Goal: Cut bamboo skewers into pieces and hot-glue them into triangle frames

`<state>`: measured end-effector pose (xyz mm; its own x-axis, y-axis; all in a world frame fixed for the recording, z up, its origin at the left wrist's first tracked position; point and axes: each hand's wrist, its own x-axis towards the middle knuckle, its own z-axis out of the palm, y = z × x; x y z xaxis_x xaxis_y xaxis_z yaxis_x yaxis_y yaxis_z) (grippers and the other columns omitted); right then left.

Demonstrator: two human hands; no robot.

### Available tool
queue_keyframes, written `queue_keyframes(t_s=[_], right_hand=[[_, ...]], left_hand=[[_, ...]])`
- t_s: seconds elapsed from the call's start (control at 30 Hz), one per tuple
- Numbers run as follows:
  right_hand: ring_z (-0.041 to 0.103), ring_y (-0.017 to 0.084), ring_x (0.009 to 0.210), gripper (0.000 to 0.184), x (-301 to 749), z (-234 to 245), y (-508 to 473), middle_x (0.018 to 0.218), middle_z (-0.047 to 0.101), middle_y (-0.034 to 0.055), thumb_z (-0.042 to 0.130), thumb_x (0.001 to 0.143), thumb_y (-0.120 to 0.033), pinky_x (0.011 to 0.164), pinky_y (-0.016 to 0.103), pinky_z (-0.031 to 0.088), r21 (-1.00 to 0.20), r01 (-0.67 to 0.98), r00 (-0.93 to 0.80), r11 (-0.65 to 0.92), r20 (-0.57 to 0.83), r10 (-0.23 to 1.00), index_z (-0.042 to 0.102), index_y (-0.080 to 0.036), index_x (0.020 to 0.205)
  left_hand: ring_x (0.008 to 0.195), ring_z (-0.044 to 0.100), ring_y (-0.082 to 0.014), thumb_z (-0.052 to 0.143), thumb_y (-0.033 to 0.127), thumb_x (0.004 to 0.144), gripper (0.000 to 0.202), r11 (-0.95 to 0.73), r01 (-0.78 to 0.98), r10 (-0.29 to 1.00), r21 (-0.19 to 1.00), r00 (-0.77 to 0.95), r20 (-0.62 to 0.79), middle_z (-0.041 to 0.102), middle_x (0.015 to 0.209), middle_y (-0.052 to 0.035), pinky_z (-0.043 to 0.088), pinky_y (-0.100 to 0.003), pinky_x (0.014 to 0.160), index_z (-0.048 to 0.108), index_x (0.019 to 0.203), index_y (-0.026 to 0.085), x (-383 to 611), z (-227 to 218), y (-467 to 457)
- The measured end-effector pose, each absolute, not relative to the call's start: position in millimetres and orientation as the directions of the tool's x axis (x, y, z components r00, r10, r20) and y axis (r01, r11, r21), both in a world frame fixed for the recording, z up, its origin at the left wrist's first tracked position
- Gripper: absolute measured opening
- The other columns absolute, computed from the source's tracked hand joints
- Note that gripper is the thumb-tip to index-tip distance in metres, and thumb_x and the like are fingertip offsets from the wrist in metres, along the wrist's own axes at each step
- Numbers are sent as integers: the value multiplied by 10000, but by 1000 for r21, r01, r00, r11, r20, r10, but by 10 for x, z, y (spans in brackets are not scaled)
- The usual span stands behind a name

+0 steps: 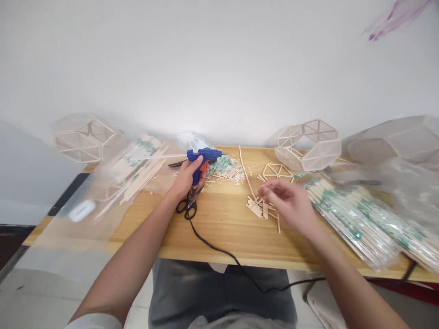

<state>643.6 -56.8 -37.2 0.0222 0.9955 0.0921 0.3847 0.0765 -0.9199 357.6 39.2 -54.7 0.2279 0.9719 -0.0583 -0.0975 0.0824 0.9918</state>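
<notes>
My left hand [194,172] is wrapped round the handle of a blue hot glue gun [206,155]. Its nozzle points right, and a white glue stick [157,156] juts from its back end. Black-handled scissors [189,205] lie just below that hand. My right hand [286,198] hovers over a pile of short wooden sticks [256,208], fingertips drawn together in a pinch; whatever is between them is too small to make out. One long thin stick [245,169] runs from that pile toward the wall. Behind the right hand lies a small hexagonal stick frame [277,171].
Faceted stick-and-paper shapes stand at the back right [308,144] and back left [84,139]. Bagged sticks [356,221] cover the right side. Cut bits [228,169] are scattered mid-table. Translucent sheeting [89,228] overhangs the left edge. A black cord [219,249] crosses the front edge.
</notes>
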Motion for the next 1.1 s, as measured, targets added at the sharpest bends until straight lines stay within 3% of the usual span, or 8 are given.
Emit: queue_keyframes(t_s=[0.17,0.37,0.7,0.87,0.97,1.1], right_hand=[[769,211,712,328,6406,-293,-582,800,794,70,829,815,-505,605,298,633,-998,61,25,2,4,1000,752,-197,897],[791,202,743,340,6389,-253,-570,834,817,76,909,753,-471,638,277,662,-997,-51,-7,-58,-57,998,797,-203,929],[757,206,614,377,6320,-284,-521,708,790,84,945,680,-488,518,263,613,-997,78,79,-18,-12,997,722,-187,725],[621,131,473,436,6377,-310,-509,564,696,30,810,849,-535,484,243,522,-969,229,88,89,111,990,651,-197,626],[643,142,534,442,6448,-351,-461,607,700,34,700,943,-555,546,259,528,-942,313,71,122,151,986,687,-191,692],[681,167,629,390,6499,-395,-400,680,727,42,752,900,-554,632,289,555,-917,373,84,144,188,978,702,-194,760]], left_hand=[[411,479,-80,624,671,899,513,76,-115,969,990,242,-46,554,606,26,267,-183,324,658,910,159,3569,-572,399],[398,462,-77,649,679,875,518,70,-99,973,993,225,-46,541,593,30,263,-186,315,653,881,161,3578,-552,388],[399,464,-80,689,692,826,532,72,-92,982,993,179,-54,535,586,27,273,-194,318,652,838,161,3568,-501,401],[398,465,-79,693,679,835,520,66,-103,984,993,172,-48,546,593,19,264,-191,317,637,800,164,3569,-512,404],[402,469,-79,681,658,861,496,63,-99,985,993,169,-46,545,597,19,265,-191,317,634,794,168,3555,-547,413],[407,478,-83,659,633,890,472,53,-93,985,994,168,-37,545,602,19,277,-190,321,628,797,172,3538,-583,422]])
